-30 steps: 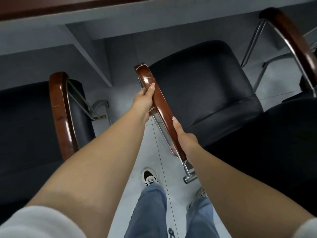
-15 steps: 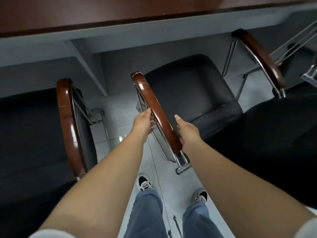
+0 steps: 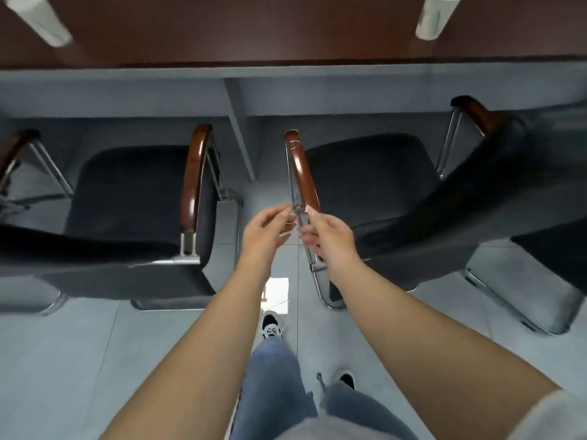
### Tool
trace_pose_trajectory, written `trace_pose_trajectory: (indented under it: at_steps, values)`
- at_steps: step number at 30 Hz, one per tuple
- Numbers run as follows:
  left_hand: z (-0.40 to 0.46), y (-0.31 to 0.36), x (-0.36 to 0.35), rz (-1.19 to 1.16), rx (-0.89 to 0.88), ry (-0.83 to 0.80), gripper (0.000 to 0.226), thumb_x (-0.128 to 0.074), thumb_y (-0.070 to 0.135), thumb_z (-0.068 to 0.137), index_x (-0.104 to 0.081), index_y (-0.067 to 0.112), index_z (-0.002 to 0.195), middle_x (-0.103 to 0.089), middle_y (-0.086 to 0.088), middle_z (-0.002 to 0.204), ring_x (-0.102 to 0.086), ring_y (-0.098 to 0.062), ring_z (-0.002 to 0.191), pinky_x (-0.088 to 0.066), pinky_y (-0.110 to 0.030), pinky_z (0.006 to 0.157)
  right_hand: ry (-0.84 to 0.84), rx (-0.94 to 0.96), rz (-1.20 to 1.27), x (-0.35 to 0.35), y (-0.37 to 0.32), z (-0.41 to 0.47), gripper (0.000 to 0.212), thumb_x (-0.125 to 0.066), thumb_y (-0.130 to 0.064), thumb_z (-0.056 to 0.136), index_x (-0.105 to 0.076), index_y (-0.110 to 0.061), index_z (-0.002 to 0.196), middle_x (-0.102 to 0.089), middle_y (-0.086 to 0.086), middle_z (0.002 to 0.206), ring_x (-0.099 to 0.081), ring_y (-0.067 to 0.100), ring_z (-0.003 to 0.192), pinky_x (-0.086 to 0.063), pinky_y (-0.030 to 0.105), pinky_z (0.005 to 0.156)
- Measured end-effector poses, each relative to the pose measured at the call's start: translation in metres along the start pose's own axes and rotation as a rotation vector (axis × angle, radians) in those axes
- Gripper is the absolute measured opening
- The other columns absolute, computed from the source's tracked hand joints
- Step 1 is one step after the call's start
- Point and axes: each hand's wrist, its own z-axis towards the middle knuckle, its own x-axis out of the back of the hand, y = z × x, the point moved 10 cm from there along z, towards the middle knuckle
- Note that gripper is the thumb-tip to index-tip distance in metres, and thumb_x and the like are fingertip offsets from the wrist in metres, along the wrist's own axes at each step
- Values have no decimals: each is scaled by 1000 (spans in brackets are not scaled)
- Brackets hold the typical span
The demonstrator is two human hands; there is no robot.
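The person stands between two black office chairs with both bare arms stretched out in front. The left hand point(image 3: 266, 228) and the right hand point(image 3: 332, 235) are close together but not joined, with a narrow gap between their fingertips. Both sit at the near end of a glossy brown wooden armrest point(image 3: 301, 173). The armrest runs straight away from the hands and belongs to the black chair point(image 3: 374, 179) just to the right of them.

The fingers of both hands are loosely curved and clasp nothing that I can see. The fingertips point at the chrome frame tube point(image 3: 293, 188) under the armrest, which passes down between the hands. The picture is blurred there, so I cannot tell whether any finger touches the tube.

A second black chair point(image 3: 133, 192) stands to the left of the left hand, and its own wooden armrest point(image 3: 193, 176) is near that hand. Beyond the hands, both seats are tucked under a dark brown desk point(image 3: 254, 27). Below the forearms are blue jeans point(image 3: 273, 376), a black-and-white sneaker point(image 3: 271, 325) and a grey tiled floor point(image 3: 79, 360).
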Motion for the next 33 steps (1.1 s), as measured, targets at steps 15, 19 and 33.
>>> trace_pose_trajectory:
  at_steps: [15,19,33]
  values:
    - [-150,-42,-34,16,-10,28,8,-56,19,90,-63,18,86,-67,0,80,-64,-14,80,-51,-28,84,-40,11,-28,89,45,-113,24,-57,-35,90,-65,-12,89,-61,0,70,-56,10,64,-51,25,76]
    - [-179,-54,-55,11,-14,-30,6,-57,18,90,-63,17,89,-66,0,81,-62,-14,79,-50,-24,78,-3,49,26,118,54,-142,26,-58,-37,90,-65,-12,87,-60,0,69,-55,10,62,-53,29,82]
    - [-286,-117,-151,19,23,-279,11,-57,23,90,-65,20,84,-69,1,78,-64,-12,76,-51,-28,83,221,110,171,264,100,-245,30,-57,-37,91,-60,-13,73,-59,5,65,-52,13,54,-43,19,54]
